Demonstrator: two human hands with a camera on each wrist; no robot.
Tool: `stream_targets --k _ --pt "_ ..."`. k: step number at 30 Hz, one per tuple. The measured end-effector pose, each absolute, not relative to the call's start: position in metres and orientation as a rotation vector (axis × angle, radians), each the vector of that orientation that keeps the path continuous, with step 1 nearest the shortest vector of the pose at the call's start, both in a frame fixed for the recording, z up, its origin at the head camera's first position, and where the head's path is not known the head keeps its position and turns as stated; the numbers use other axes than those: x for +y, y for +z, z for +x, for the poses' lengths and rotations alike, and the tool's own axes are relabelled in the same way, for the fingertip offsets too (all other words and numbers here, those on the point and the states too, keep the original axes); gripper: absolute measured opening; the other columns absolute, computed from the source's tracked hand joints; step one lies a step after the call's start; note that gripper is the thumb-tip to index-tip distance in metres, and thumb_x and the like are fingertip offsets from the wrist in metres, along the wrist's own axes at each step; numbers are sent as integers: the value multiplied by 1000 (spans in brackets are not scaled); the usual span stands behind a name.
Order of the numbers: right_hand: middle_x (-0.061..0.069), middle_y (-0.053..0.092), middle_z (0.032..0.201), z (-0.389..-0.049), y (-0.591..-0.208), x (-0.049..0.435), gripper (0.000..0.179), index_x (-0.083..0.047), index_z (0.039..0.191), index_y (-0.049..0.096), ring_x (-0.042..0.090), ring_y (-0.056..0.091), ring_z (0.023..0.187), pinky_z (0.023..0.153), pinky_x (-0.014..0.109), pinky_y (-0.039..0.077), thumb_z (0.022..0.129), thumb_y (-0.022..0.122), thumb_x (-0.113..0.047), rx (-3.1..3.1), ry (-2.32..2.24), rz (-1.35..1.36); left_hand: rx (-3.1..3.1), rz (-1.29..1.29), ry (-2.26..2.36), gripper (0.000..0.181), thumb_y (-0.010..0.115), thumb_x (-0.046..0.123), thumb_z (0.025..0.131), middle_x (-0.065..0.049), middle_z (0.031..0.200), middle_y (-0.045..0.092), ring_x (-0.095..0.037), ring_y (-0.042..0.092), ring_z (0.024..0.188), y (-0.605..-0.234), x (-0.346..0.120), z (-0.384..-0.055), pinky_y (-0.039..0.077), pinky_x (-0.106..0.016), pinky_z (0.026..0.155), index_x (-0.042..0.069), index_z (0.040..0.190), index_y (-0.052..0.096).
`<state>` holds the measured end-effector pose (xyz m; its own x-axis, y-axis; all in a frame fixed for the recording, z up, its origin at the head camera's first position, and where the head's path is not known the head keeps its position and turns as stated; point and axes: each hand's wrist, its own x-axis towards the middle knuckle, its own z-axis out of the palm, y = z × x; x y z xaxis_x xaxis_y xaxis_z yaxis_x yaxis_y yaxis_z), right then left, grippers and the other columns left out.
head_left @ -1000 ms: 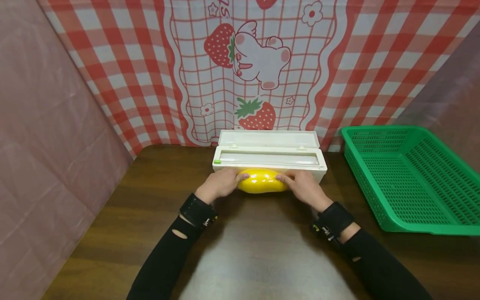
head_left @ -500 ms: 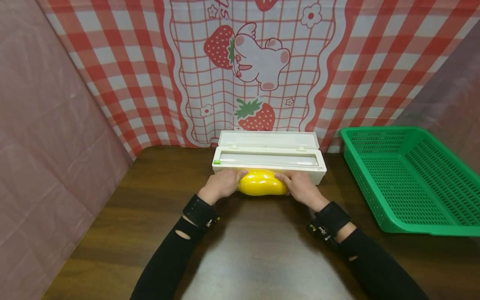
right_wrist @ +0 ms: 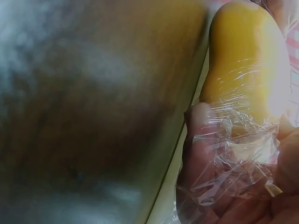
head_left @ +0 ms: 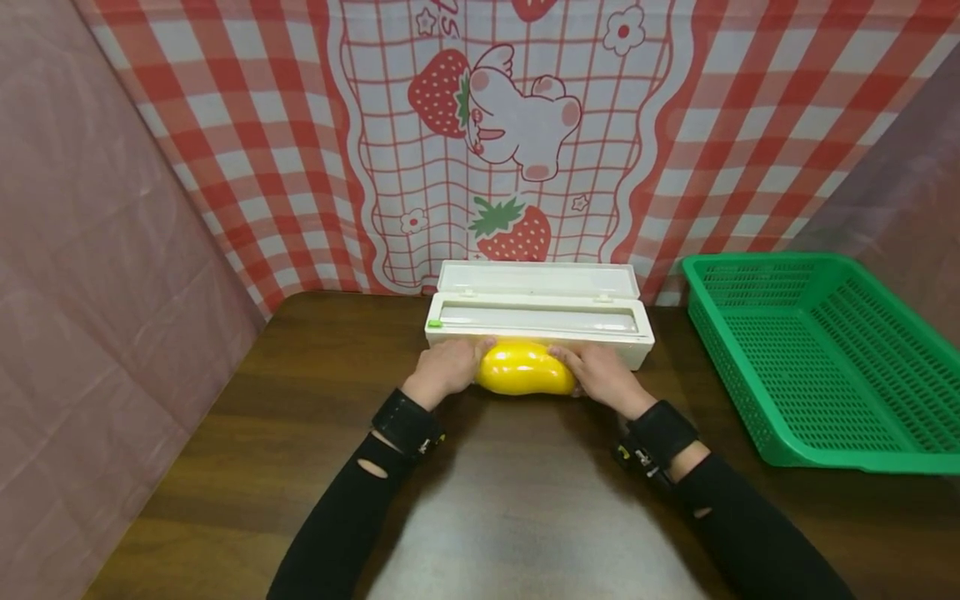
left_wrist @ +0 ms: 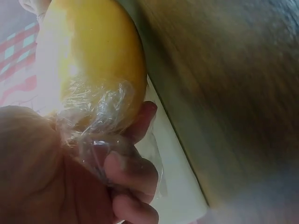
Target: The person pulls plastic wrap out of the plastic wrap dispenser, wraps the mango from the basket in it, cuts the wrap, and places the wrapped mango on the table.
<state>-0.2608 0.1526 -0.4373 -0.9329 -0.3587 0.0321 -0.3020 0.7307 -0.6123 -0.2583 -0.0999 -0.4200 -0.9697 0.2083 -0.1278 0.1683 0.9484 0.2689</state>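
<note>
Fruit [head_left: 527, 371] lies between left grip [head_left: 447, 367] and right grip [head_left: 607, 377], both clutching film-wrapped ends.

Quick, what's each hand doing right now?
Left hand: closed, holding one end of the film-wrapped yellow thing.
Right hand: closed, holding its other end.

The head view looks forward and down; close wrist views share the yellow object [head_left: 525, 369] from opposite ends.
</note>
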Motion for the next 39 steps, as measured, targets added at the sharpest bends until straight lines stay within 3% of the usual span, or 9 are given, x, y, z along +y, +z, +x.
stream_targets --k 20,28,32,36,39 --pt "7 54 60 -265 -436 152 61 -6 81 61 16 58 50 50 30 49 92 32 -60 2698 -1017 -436 3070 120 310 74 10 62 94 -5 75 56 -22 51 63 -425 -92 -257 40 -39 56 15 84 65" --pt "7 54 61 -267 -433 152 61 -7 86 60 17 58 51 51 31 48 92 32 -60 2707 -976 -430 3140 134 256 74 10 67 91 -2 63 53 -21 49 58 -423 -96 -255 38 -36 52 18 64 60" --pt "6 55 59 -266 -433 153 61 -7 80 59 17 57 51 51 31 48 92 31 -60 2711 -964 -434 3288 163 239 72 17 68 90 -1 54 49 -20 47 52 -416 -104 -254 37 -35 47 18 54 54" --pt "5 56 58 -265 -433 153 62 -8 76 59 17 57 50 51 32 47 92 31 -61 2729 -956 -428 3484 327 303 62 35 71 85 2 65 49 -16 47 60 -415 -108 -252 39 -31 46 16 70 60" --pt "5 57 58 -263 -433 152 62 -8 77 59 18 57 50 50 32 47 92 31 -61 2730 -953 -416 3474 668 386 58 48 72 77 4 84 49 -12 46 75 -419 -105 -248 42 -26 55 18 92 65"
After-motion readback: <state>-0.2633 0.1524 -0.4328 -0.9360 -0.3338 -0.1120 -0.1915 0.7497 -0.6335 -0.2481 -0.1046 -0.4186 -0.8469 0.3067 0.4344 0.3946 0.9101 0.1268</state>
